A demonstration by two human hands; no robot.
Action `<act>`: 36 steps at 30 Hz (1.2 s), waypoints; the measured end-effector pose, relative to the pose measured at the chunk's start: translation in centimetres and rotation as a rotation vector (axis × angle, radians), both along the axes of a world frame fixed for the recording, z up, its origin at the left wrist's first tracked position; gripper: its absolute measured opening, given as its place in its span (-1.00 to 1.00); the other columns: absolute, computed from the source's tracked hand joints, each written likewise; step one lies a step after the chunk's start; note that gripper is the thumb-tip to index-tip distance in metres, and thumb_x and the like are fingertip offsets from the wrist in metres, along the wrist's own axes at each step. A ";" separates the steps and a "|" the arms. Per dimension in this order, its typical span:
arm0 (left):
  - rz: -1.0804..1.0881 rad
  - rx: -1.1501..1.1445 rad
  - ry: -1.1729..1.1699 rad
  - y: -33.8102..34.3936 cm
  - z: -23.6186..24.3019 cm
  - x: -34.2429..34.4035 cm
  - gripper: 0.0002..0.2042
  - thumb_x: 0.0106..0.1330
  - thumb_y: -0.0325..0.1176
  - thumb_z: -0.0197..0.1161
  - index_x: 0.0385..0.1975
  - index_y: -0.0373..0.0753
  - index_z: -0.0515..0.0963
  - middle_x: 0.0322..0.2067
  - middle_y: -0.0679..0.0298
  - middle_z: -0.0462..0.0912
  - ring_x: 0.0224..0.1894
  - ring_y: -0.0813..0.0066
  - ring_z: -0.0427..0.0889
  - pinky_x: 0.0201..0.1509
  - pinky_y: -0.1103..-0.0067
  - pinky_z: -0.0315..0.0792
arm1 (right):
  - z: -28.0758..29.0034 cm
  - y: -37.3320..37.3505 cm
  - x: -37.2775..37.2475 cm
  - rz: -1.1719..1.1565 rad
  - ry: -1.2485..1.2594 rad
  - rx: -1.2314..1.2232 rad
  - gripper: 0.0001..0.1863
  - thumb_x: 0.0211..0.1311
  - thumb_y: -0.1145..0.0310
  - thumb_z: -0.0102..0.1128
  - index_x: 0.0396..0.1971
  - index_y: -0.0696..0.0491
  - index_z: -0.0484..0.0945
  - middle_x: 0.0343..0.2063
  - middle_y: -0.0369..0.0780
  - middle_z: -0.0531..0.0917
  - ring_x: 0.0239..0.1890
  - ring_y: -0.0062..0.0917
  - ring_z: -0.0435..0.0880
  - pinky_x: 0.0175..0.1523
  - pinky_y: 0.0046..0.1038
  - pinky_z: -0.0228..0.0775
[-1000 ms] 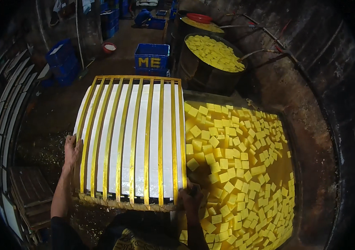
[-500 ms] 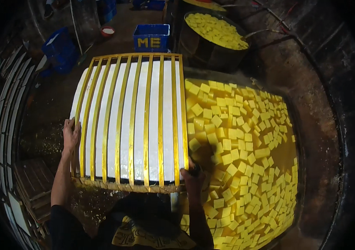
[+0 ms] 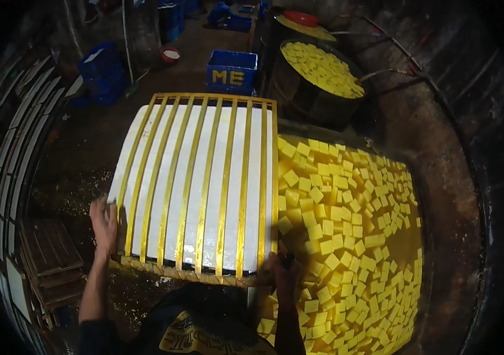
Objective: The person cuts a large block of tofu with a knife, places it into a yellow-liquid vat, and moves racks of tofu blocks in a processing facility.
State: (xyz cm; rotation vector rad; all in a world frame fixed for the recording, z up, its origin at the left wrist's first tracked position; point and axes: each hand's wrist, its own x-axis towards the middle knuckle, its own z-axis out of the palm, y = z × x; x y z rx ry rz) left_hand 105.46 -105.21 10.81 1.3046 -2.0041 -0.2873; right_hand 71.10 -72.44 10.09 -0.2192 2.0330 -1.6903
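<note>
A broad white slab (image 3: 172, 183) lies under a yellow slatted rack (image 3: 203, 195), with a cloth-like rolled edge (image 3: 187, 273) along its near side. At the slab's left edge is my left hand (image 3: 104, 222), fingers apart and loosely bent; whether they touch the rack cannot be made out. My right hand (image 3: 283, 271) is closed beside the rack's near right corner, its thumb by the end rail. Something dark shows in that fist, too shadowed to name. Just right of the rack, a vat holds many yellow cubes (image 3: 346, 231), tofu-like, in yellow liquid.
Beyond the vat stands a round drum (image 3: 317, 97) full of yellow blocks. A blue crate (image 3: 232, 70) sits past the rack's far edge, with stacked blue crates (image 3: 101, 71) farther left. Wooden boards (image 3: 51, 251) are piled at near left, beside a long slatted rack (image 3: 12, 160).
The whole view has shifted, moving the scene right and down in the picture. My left hand has slipped slightly nearer and outward along the slab's edge. My right hand keeps its place.
</note>
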 end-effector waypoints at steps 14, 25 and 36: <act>0.260 0.614 0.779 10.2 -4.6 6.0 -0.86 0.32 -0.42 0.23 -0.23 -0.31 0.47 -0.41 0.42 0.50 -0.36 0.73 0.40 -0.27 0.72 0.34 | -0.9 -0.1 0.2 0.129 0.077 -0.066 -0.54 0.12 0.58 0.19 0.07 0.34 0.46 -0.12 -0.18 0.61 -0.16 -0.56 0.56 0.00 -0.53 0.37; 0.258 0.766 0.855 11.1 -4.2 8.0 -0.77 0.32 -0.42 0.24 -0.12 -0.39 0.46 -0.37 0.33 0.59 -0.33 0.70 0.53 -0.24 0.72 0.42 | -0.6 -0.9 1.4 0.094 0.059 -0.033 -0.53 0.10 0.61 0.17 0.07 0.39 0.45 -0.14 -0.19 0.60 -0.19 -0.54 0.53 -0.02 -0.53 0.36; 0.200 0.650 0.684 10.7 -4.6 7.7 -0.78 0.36 -0.38 0.20 -0.09 -0.35 0.49 -0.41 0.34 0.61 -0.37 0.67 0.52 -0.28 0.66 0.40 | -1.6 -0.9 0.7 -0.066 0.199 0.098 -0.70 0.22 0.36 0.26 -0.18 0.29 0.54 -0.25 -0.31 0.58 -0.22 -0.60 0.48 -0.06 -0.52 0.33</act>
